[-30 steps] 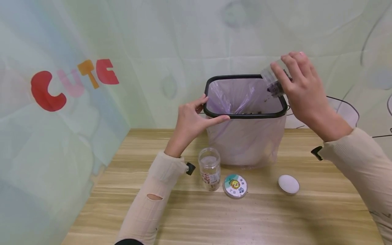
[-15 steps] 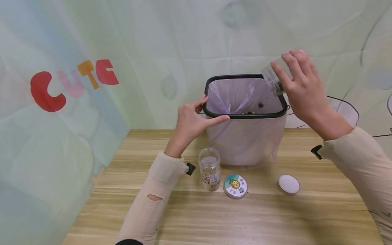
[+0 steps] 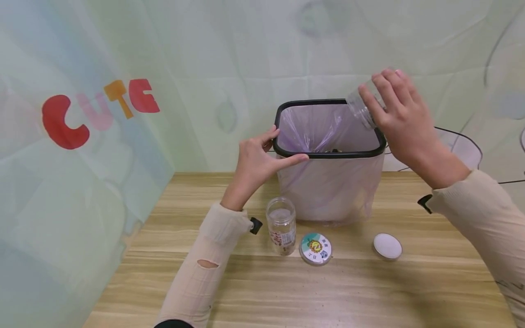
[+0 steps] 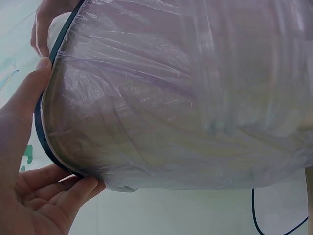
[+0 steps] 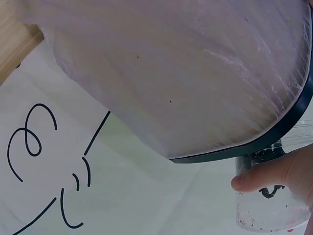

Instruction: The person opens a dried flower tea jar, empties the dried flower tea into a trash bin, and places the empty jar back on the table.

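Note:
A trash can (image 3: 328,191) with a black rim and a thin purple liner bag stands at the back of the table. My left hand (image 3: 255,159) holds the rim's near left corner, thumb along the front and fingers at the side. My right hand (image 3: 406,116) grips a clear plastic jar (image 3: 357,108), tilted mouth-down over the can's right side. In the right wrist view small specks cling to the jar wall (image 5: 249,215), and the thumb lies across it. Some dark bits lie inside the bag; the near rim hides most of the bottom.
A second clear jar (image 3: 281,230), lidless and printed in red, stands in front of the can. Beside it lies a round lid with a sunflower picture (image 3: 315,249). Farther right is a plain white lid (image 3: 387,246). A patterned cloth (image 3: 229,54) hangs behind the wooden table (image 3: 262,291).
Dark contents have fallen from the tilted jar into the can, and the jar now looks nearly cleared. My right hand has shifted slightly left. My left hand stays on the rim.

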`<state>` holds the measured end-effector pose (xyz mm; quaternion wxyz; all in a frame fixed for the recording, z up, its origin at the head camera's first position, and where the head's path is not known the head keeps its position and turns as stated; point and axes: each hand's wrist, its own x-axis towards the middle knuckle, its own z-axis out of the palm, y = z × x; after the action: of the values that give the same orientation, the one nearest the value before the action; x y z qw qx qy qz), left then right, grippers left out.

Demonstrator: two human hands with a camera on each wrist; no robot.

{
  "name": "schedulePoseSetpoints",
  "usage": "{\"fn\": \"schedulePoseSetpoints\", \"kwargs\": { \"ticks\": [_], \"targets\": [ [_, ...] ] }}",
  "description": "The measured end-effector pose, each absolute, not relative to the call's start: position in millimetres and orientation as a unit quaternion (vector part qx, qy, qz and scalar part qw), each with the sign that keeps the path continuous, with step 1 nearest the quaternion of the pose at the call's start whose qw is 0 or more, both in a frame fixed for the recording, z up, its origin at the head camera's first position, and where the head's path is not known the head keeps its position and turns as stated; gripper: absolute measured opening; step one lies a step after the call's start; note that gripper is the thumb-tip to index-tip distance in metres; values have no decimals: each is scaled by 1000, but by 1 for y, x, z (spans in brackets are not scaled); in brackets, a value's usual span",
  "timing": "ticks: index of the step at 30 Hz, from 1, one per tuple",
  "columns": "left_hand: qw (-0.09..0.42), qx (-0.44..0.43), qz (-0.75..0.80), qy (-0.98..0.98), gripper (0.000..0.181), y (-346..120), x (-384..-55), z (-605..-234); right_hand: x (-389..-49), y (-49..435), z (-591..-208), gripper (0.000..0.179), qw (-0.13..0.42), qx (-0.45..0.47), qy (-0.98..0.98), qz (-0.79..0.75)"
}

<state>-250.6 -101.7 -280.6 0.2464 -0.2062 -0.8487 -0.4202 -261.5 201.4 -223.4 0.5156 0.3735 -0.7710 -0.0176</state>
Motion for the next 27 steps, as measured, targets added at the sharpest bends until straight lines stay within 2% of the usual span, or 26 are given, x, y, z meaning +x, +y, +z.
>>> {"fn": "schedulePoseSetpoints", "kwargs": {
  "ticks": [10, 18, 27],
  "targets": [
    [246, -208, -426, -845, 90, -101, -250, -280, -261, 200, -222, 47, 520, 372, -769, -5],
    [251, -209, -423, -845, 89, -101, -250, -280, -257, 204, -219, 68, 481, 378, -787, -84],
    [246, -207, -417, -850, 89, -99, -248, -278, -261, 202, -220, 57, 513, 382, -768, -32]
  ]
}}
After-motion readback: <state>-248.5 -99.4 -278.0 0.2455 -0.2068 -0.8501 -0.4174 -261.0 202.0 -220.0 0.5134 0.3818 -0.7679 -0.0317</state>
